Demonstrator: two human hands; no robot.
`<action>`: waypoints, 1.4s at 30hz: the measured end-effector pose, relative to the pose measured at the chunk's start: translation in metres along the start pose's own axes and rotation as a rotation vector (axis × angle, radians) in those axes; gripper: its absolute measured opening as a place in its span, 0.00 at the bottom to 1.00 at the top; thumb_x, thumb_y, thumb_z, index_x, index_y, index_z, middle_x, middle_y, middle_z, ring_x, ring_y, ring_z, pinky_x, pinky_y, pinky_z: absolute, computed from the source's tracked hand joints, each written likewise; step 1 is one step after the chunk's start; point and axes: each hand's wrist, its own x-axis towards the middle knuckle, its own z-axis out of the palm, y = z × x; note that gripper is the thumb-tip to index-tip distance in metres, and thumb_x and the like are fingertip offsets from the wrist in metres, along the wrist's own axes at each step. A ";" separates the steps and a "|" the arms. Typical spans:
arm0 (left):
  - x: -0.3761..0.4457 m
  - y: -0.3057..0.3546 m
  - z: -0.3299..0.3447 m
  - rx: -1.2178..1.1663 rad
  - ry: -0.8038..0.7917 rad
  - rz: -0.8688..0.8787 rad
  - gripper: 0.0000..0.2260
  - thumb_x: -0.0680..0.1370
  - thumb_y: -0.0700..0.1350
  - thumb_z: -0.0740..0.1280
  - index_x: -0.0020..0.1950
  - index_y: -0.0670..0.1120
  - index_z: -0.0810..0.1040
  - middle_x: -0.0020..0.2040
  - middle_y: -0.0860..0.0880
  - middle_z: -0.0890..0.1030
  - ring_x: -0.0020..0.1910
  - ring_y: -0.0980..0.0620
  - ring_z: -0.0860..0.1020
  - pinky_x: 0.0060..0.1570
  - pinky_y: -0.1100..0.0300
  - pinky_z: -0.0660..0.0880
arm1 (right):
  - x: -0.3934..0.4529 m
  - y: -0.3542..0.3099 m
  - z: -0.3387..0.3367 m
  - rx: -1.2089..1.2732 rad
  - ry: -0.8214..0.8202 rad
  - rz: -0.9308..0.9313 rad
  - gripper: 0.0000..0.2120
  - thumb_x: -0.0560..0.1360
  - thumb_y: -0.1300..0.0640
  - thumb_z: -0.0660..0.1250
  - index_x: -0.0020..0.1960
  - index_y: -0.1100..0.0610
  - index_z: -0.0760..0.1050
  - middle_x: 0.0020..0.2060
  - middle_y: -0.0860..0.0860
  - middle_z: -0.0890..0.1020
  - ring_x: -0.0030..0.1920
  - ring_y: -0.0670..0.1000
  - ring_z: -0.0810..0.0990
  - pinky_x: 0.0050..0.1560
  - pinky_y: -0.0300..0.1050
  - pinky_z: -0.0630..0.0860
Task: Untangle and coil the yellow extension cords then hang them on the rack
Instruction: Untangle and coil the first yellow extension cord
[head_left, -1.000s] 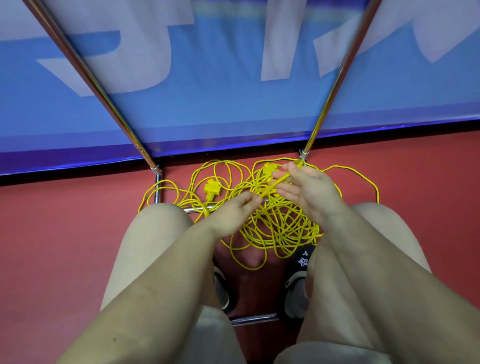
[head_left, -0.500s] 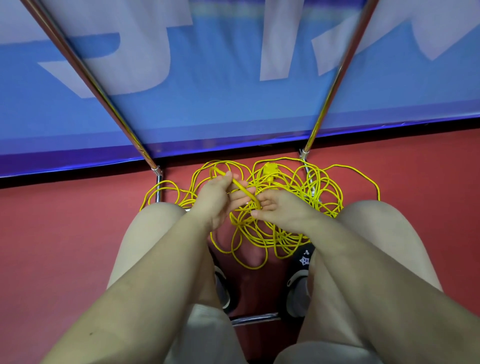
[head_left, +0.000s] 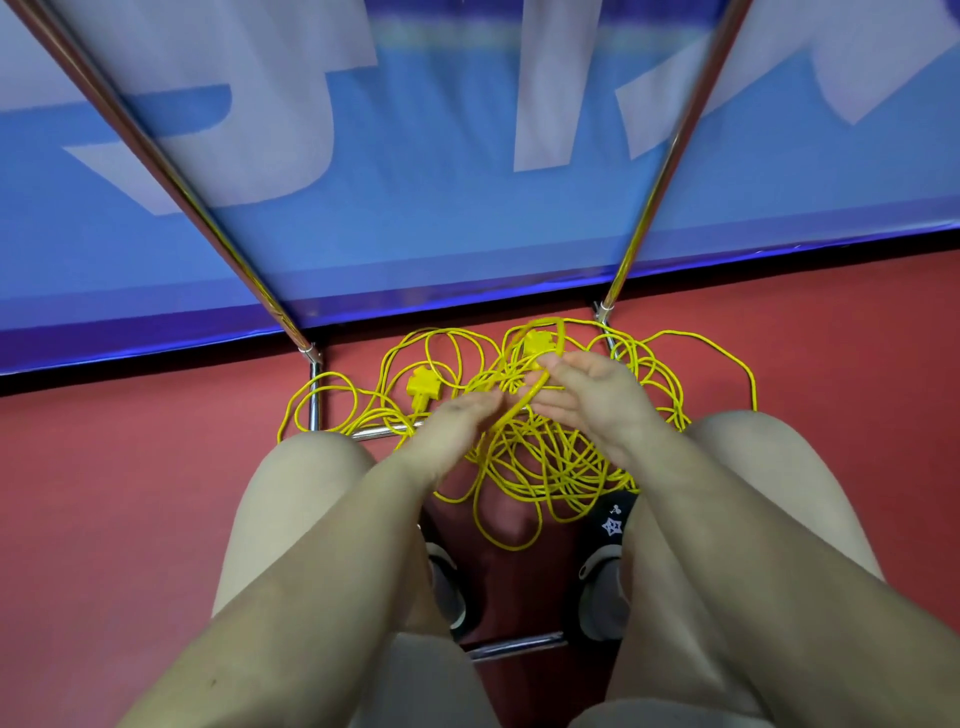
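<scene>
1. At the far left, a chrome rack pole is slanting down to a joint on the red floor, in front of a blue banner.
2. Just right of that joint, the outer loops of the yellow extension cords are lying across the rack's low base bar, with one yellow plug sitting on the floor among them.
3. Your left hand is reaching into the tangle between your knees; its fingers are pointing forward and meeting a raised strand, but you cannot tell whether they are pinching it.
4. The bulk of the cords is lying in a loose heap on the floor between your shoes, still tangled and not on the rack.
5. Your right hand is holding up that strand, with the thumb and fingers curling round it; the strand is looping over a second plug just beyond the fingertips.
6. To the right, a second chrome pole is coming down to the floor beside the heap, and one wide loop is trailing out past your right knee.
</scene>
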 end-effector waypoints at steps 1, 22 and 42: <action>-0.002 0.000 0.001 0.041 -0.024 -0.012 0.12 0.81 0.50 0.61 0.52 0.44 0.80 0.43 0.55 0.84 0.46 0.60 0.80 0.49 0.68 0.73 | 0.003 -0.003 -0.002 0.093 0.020 0.007 0.05 0.79 0.60 0.60 0.51 0.62 0.72 0.40 0.56 0.80 0.34 0.49 0.84 0.35 0.38 0.80; 0.002 0.028 0.007 -0.511 0.152 -0.075 0.13 0.83 0.48 0.55 0.43 0.45 0.73 0.32 0.50 0.78 0.34 0.53 0.82 0.36 0.57 0.80 | 0.001 0.019 -0.002 -0.772 -0.244 -0.004 0.09 0.74 0.60 0.68 0.54 0.54 0.74 0.49 0.53 0.78 0.51 0.50 0.78 0.60 0.48 0.74; -0.002 0.098 -0.002 -0.023 -0.063 0.124 0.15 0.83 0.47 0.52 0.61 0.46 0.76 0.48 0.53 0.81 0.48 0.59 0.78 0.54 0.65 0.70 | 0.015 -0.070 0.023 -0.152 -0.066 -0.233 0.10 0.79 0.58 0.61 0.58 0.62 0.72 0.39 0.53 0.81 0.33 0.44 0.83 0.33 0.35 0.78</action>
